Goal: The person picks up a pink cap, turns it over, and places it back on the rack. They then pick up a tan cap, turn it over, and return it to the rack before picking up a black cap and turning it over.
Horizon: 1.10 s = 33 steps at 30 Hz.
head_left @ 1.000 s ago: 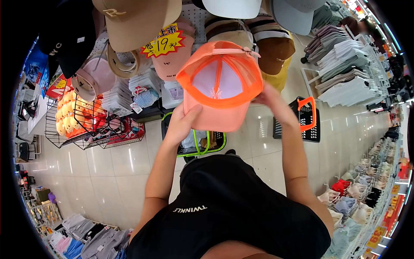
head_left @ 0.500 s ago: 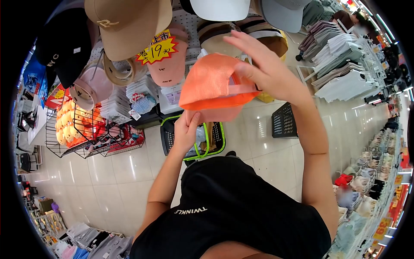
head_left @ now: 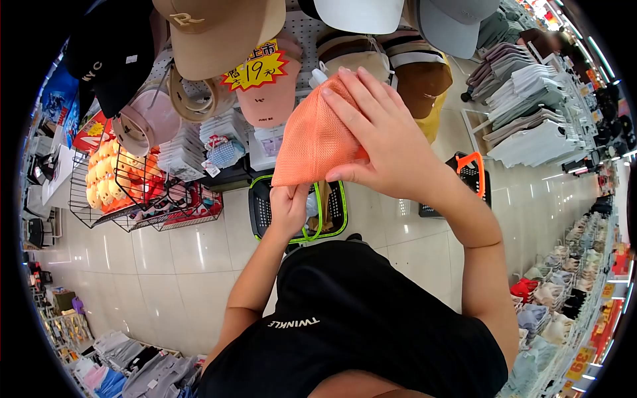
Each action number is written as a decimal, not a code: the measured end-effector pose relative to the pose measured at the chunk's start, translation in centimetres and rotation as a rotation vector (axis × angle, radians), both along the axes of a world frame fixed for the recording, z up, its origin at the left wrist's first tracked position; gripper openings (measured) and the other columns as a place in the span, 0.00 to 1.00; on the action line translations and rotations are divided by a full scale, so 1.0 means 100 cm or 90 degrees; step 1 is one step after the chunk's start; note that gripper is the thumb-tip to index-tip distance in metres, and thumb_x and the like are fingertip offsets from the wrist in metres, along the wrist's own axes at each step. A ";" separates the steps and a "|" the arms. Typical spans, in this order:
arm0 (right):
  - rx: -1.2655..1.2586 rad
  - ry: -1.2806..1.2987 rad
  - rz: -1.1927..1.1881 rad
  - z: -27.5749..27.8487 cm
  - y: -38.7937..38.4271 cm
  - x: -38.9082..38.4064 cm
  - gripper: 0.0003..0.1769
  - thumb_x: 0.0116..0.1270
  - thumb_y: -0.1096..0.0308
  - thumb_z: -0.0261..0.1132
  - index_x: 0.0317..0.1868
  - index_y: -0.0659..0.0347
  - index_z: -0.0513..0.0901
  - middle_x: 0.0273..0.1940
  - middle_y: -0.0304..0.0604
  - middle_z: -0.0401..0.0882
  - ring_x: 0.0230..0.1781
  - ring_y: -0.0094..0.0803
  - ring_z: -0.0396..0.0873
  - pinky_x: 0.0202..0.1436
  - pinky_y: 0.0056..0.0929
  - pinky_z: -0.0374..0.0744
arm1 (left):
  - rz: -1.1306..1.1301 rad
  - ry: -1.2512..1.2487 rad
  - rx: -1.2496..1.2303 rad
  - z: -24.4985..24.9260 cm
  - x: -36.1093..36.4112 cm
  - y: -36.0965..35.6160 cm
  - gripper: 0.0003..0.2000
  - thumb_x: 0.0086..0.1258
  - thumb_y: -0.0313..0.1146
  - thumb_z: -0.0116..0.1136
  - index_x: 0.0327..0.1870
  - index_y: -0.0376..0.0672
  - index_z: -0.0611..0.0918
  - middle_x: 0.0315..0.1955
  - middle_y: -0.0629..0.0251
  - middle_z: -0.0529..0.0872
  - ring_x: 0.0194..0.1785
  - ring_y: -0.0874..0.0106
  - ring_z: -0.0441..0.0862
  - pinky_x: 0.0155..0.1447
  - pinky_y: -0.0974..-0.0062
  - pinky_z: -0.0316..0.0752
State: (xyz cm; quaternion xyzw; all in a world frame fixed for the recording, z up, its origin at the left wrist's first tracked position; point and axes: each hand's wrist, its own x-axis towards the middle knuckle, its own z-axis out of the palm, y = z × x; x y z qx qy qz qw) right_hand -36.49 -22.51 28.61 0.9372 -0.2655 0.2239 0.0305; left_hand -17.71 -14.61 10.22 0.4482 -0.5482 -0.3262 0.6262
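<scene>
An orange mesh baseball cap (head_left: 308,142) is held up in front of the rack, its crown pressed narrower and pointed at the top. My left hand (head_left: 288,209) is closed on its lower edge, with the fingertips partly hidden under the cap. Across the right side of the crown lies my right hand (head_left: 381,136), fingers wrapped over the mesh and thumb lower down. The back strap is covered by this hand. Just behind the cap hangs a pink cap (head_left: 269,99) beside a yellow price sign (head_left: 255,69).
Below stands a black shopping basket with a green rim (head_left: 259,229) holding items. Another basket with an orange handle (head_left: 472,171) is on the floor at right. Beige (head_left: 219,33) and black caps (head_left: 109,60) hang overhead. A wire rack of yellow plush toys (head_left: 109,176) stands left.
My right hand has come down from the cap's back opening onto its crown and closed round it. The cap has turned and narrowed, hiding the opening. My left hand keeps its hold.
</scene>
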 end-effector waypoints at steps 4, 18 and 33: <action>-0.030 -0.002 -0.017 -0.006 0.003 0.001 0.55 0.55 0.29 0.65 0.75 0.57 0.64 0.76 0.58 0.56 0.76 0.58 0.56 0.74 0.56 0.58 | -0.011 0.010 0.010 0.009 -0.003 0.004 0.12 0.79 0.30 0.51 0.53 0.31 0.81 0.45 0.57 0.88 0.48 0.70 0.85 0.54 0.74 0.75; 0.487 -0.431 -0.103 -0.006 -0.040 -0.046 0.43 0.60 0.51 0.75 0.70 0.65 0.71 0.62 0.56 0.77 0.64 0.40 0.76 0.66 0.38 0.73 | -0.016 0.084 0.076 0.003 0.000 0.012 0.16 0.79 0.38 0.55 0.54 0.32 0.78 0.45 0.61 0.86 0.48 0.74 0.82 0.54 0.74 0.76; 0.333 -0.229 -0.196 -0.019 -0.046 -0.038 0.19 0.62 0.63 0.71 0.49 0.67 0.84 0.38 0.48 0.86 0.36 0.33 0.84 0.45 0.29 0.80 | -0.039 0.052 0.083 0.001 -0.002 0.011 0.16 0.79 0.38 0.55 0.54 0.32 0.79 0.43 0.63 0.87 0.47 0.76 0.81 0.53 0.75 0.75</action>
